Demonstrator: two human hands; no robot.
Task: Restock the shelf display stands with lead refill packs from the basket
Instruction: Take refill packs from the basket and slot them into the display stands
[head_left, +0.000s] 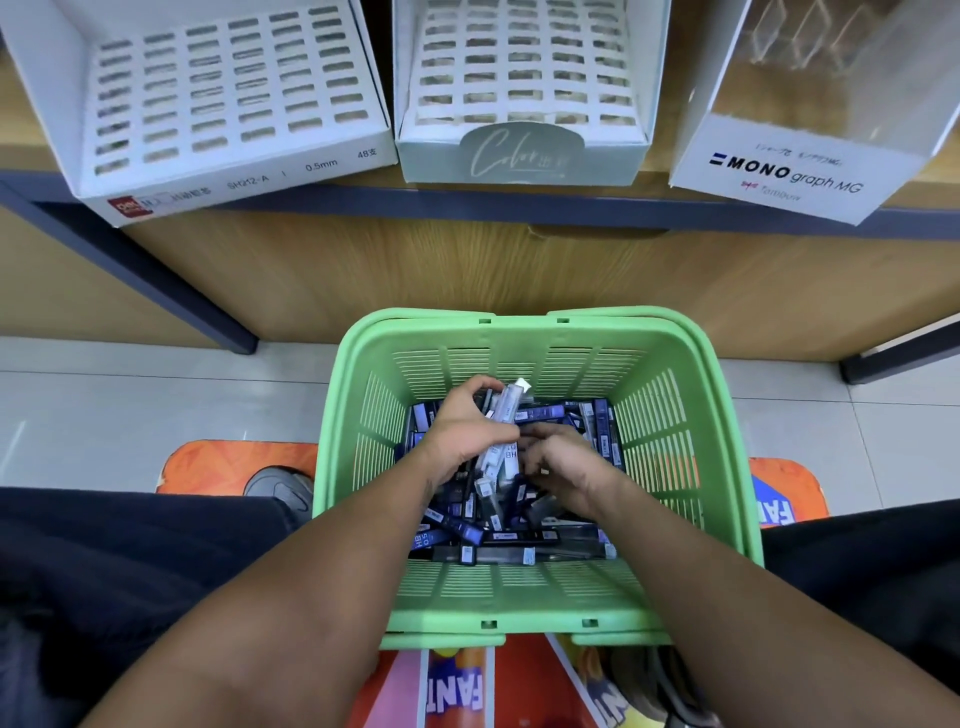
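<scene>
Forearms lead to left hand (467, 431) clutching a bundle of lead refill packs (501, 431), right hand (558, 457) gathering beside it in green basket (727, 441); slotted display stands (234, 93) beyond unfilled.

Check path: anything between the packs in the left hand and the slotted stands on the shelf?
Nothing visible. The left hand holds a bunch of packs inside the green basket; the space up to the left stand and middle stand is open, slots empty.
</scene>
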